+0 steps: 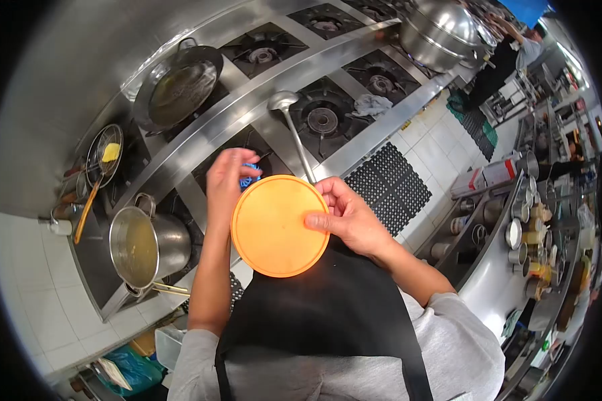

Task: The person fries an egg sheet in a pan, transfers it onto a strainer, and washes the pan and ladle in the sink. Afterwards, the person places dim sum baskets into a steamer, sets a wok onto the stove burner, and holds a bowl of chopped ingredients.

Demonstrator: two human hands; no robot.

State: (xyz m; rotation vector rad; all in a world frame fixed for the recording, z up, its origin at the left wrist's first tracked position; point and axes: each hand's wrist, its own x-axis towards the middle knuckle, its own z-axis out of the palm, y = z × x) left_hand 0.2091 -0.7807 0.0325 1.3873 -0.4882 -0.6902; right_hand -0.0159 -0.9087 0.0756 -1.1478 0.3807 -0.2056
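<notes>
The stainless-steel gas range carries a wok between ten and eleven o'clock, ladle at twelve, crumpled cloth and lidded steel pot toward one, stockpot between eight and nine.

Your wide-angle head camera faces the stove, looking forward and steeply down, close above your left hand, right hand and apron.

Commercial kitchen, gas burners, wok, stockpot
</notes>
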